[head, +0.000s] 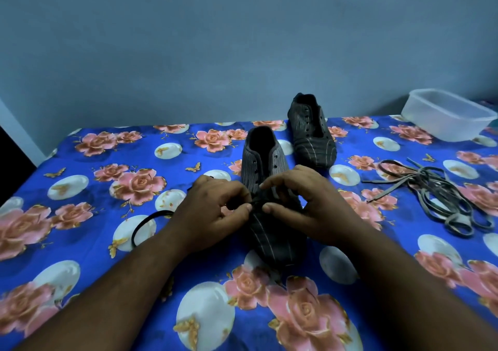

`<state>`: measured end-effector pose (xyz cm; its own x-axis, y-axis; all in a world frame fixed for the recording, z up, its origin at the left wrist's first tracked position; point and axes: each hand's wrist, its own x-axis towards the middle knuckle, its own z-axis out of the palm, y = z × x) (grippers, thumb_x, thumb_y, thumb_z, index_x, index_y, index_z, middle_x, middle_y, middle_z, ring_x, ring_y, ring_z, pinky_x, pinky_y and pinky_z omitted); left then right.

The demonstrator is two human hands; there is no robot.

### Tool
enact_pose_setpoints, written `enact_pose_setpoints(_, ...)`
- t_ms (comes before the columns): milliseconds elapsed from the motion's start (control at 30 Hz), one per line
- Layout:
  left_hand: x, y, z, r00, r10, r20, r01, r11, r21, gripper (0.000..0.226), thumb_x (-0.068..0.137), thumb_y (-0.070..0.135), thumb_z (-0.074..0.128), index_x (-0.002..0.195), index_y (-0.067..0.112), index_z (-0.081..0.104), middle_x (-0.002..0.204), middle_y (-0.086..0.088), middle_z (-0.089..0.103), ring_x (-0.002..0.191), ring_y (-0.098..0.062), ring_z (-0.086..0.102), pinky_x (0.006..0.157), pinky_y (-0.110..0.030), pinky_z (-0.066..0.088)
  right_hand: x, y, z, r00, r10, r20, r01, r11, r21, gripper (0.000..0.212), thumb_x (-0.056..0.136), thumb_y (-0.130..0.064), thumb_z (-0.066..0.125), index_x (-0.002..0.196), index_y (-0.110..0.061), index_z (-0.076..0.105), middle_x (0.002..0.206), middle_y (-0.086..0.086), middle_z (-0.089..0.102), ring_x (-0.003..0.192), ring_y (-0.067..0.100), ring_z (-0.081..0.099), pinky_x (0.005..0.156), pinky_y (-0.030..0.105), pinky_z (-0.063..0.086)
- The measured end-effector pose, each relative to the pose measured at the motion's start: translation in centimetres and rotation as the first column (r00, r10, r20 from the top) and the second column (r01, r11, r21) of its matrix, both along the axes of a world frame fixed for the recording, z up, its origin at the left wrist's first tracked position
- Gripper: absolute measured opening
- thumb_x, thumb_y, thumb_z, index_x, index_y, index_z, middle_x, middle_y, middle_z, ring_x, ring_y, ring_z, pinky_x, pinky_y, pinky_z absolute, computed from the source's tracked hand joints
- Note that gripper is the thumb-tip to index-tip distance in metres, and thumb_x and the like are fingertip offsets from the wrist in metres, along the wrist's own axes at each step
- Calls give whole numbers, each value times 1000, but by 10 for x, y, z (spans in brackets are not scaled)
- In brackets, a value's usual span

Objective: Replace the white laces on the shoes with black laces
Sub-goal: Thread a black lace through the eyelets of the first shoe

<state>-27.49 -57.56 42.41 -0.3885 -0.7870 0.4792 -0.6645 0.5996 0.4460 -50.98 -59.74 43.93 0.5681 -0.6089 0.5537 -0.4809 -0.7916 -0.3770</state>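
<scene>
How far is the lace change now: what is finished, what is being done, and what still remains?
Done: the old laces lie in a loose pile on the sheet, and neither shoe shows them. In hand: the left hand and right hand pinch a black lace at the near shoe, low on its eyelets; the upper eyelets look empty. Left: finishing this shoe, then the far shoe, whose eyelets look empty.

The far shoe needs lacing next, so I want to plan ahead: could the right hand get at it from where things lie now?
Probably yes. The far shoe stands just beyond the near shoe, a little to its right, with bare bedsheet around it. But the right hand is pinching the black lace and must let go first.
</scene>
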Motion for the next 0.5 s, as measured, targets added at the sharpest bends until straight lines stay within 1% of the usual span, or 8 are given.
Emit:
enact_pose_setpoints(33, -2, 1, 1, 993, -17, -120, 24, 998, 57, 17, 87, 41, 56, 81, 26, 63, 70, 12, 61, 65, -2, 56, 69, -30, 41, 2, -1, 0, 999, -11, -41, 10, 1000, -20, 26, 89, -39, 73, 109, -23, 71, 86, -28, 52, 82, -5, 46, 78, 30, 45)
enact_pose_setpoints(100, -5, 2, 1, 939, -39, -341, 98, 983, 156, 12, 89, 33, 60, 80, 26, 63, 70, 12, 60, 61, -3, 54, 60, -25, 44, 5, -1, -1, 994, -52, -100, 48, 998, -47, 23, 90, -42, 73, 106, -26, 73, 89, -21, 60, 84, 4, 53, 77, 41, 47)
enact_pose_setpoints(200, -12, 5, -2, 882, -65, -467, 185, 958, 217, 12, 92, 20, 63, 82, 17, 68, 69, 12, 60, 61, -3, 53, 57, -14, 43, 9, -1, -1, 990, -81, -113, 72, 994, -79, 16, 91, -41, 69, 98, -28, 75, 85, -10, 63, 81, 13, 56, 72, 46, 46)
enact_pose_setpoints(300, -15, 7, -2, 809, -74, -583, 281, 920, 273, 27, 94, 28, 60, 77, 10, 69, 65, 6, 57, 53, -4, 50, 53, -13, 39, 11, 0, -1, 991, -92, -102, 80, 991, -112, 12, 89, -35, 70, 94, -26, 76, 84, -8, 63, 81, 17, 56, 71, 47, 47)
enact_pose_setpoints(333, -16, 6, -1, 795, -74, -602, 286, 921, 264, 31, 96, 29, 56, 75, 8, 67, 67, 6, 57, 54, -3, 51, 54, -13, 40, 10, 1, -1, 993, -89, -80, 81, 992, -102, 10, 88, -33, 72, 93, -25, 76, 84, -8, 64, 82, 17, 58, 73, 47, 47)
enact_pose_setpoints(400, -16, 4, -1, 814, -51, -579, 209, 955, 210, 30, 101, 27, 49, 78, 13, 64, 77, 6, 58, 66, -8, 57, 63, -18, 44, 10, 1, 0, 998, -64, 8, 64, 997, -49, 8, 88, -28, 74, 92, -22, 76, 83, -11, 62, 82, 14, 58, 75, 45, 48)
enact_pose_setpoints(433, -17, 2, -1, 833, -24, -553, 154, 969, 190, 26, 101, 27, 49, 83, 17, 65, 84, 5, 59, 77, -11, 60, 70, -22, 47, 9, 1, 1, 997, -46, 63, 47, 999, -18, 8, 88, -27, 75, 91, -19, 75, 81, -12, 60, 80, 11, 56, 75, 40, 48)
enact_pose_setpoints(500, -18, -1, -3, 887, -3, -462, 89, 982, 166, 21, 100, 32, 50, 100, 25, 70, 106, 5, 60, 108, -19, 60, 95, -31, 46, 10, 2, 3, 985, -12, 172, 1, 998, 64, 7, 87, -23, 76, 87, -16, 74, 78, -9, 61, 76, 5, 54, 71, 28, 46)
